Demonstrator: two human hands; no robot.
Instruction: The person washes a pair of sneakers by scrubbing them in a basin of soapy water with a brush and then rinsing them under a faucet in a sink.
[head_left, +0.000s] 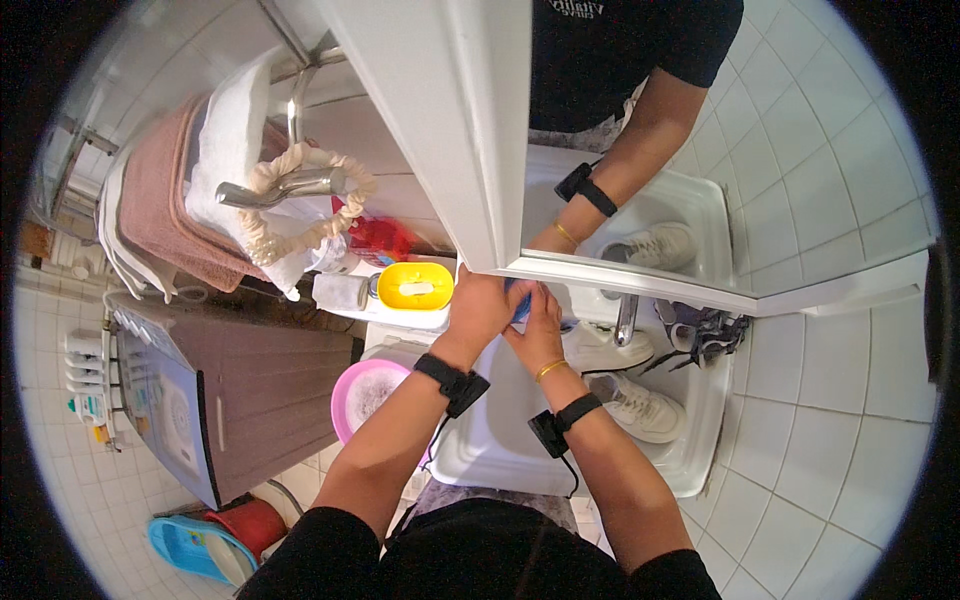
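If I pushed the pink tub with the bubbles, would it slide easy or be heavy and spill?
The pink tub may feel heavier than it looks, since the suds suggest water underneath. It could slosh if shoved, because its top is open. It looks like smooth plastic, so it might be slippery if wet.

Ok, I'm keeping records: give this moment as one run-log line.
left hand, right hand: holding small blue item, partly hidden | white sneakers: in rectangular white sink | round pink basin: foam inside
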